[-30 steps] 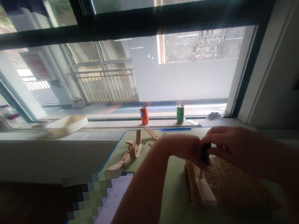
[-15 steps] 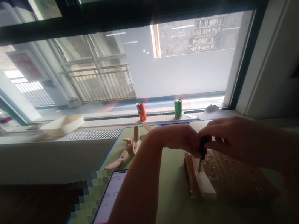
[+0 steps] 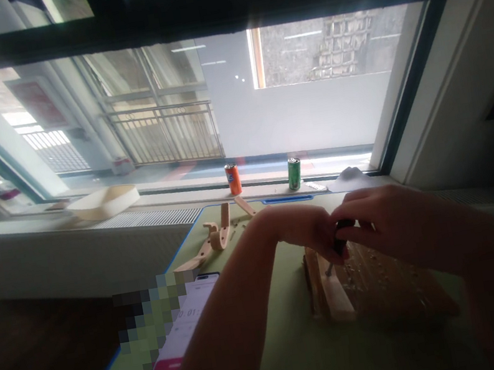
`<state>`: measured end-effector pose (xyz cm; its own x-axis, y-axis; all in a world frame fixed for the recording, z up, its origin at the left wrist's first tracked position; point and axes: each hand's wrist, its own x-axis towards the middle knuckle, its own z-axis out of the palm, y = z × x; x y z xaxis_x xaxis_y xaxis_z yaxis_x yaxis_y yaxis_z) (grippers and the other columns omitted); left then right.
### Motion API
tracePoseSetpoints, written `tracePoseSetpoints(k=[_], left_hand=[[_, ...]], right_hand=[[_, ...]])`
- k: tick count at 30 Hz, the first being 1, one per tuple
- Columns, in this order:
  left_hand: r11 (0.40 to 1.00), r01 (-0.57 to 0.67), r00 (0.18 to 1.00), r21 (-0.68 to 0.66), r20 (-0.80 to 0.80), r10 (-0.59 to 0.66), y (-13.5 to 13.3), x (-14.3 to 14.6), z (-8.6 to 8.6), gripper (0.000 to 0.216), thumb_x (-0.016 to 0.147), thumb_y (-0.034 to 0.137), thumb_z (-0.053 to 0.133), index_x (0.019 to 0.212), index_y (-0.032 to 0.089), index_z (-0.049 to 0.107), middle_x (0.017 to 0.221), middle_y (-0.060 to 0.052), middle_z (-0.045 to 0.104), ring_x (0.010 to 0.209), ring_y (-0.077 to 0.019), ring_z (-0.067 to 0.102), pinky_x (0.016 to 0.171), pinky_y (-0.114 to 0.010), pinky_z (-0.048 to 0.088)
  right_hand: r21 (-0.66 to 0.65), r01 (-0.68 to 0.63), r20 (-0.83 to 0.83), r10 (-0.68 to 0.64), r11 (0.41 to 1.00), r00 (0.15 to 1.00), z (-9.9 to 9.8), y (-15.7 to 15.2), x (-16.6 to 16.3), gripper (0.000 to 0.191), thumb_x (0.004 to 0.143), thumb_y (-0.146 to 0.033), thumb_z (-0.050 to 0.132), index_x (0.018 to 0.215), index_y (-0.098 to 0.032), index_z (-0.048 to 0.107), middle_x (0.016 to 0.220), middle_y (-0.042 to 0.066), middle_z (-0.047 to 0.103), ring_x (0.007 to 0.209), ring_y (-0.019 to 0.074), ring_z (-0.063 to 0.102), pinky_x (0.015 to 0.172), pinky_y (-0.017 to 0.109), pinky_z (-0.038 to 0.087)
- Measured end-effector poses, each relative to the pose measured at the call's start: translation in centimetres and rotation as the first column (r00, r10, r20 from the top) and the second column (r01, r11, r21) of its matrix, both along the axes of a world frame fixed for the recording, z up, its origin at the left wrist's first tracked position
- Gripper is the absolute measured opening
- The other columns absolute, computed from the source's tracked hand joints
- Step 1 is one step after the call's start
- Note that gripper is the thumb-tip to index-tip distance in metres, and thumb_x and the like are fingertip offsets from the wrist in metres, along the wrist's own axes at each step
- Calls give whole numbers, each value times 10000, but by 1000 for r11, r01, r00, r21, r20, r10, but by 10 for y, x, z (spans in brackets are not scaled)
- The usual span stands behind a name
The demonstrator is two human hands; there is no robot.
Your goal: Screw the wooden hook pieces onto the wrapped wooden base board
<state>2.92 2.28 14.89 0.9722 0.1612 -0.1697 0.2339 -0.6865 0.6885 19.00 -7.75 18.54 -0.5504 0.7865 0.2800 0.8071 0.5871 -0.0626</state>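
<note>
Clock read from driver tip. At 8 o'clock: phone (image 3: 189,321) on green tabletop (image 3: 286,305). At 10: loose wooden parts (image 3: 225,219). Our left hand (image 3: 314,230), at 12, clamped on lower handle of screwdriver (image 3: 341,243). Pale wooden piece (image 3: 338,296), at 6, lay under tip, on brown board (image 3: 391,281) reaching to 4. Our right hand (image 3: 365,212), at 1, gripped handle top. Step, we judged: turning screwdriver; next move called for steady pressure, shaft kept aligned.

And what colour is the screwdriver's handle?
It looks black, or very dark. The screwdriver's handle is partly hidden, but shows in the head view.
</note>
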Motion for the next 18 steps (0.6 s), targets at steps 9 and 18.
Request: tracePoseSetpoints(k=[9, 18], left_hand=[[992, -67, 998, 103, -4, 67, -2, -5, 12, 250, 688, 357, 679, 865, 184, 704, 762, 3, 687, 693, -110, 588, 667, -224, 430], [1000, -26, 999, -12, -23, 26, 0, -14, 11, 258, 695, 280, 678, 940, 199, 691, 868, 7, 700, 798, -126, 614, 745, -231, 448]], right_hand=[[53, 159, 110, -164, 986, 980, 0, 6, -9, 518, 841, -566, 384, 601, -187, 643, 558, 31, 562, 505, 122, 490, 516, 273, 311], [-70, 5, -18, -7, 998, 1000, 3, -10, -9, 251, 882, -312, 433, 777, -227, 644, 725, -2, 627, 598, 102, 524, 553, 243, 335]])
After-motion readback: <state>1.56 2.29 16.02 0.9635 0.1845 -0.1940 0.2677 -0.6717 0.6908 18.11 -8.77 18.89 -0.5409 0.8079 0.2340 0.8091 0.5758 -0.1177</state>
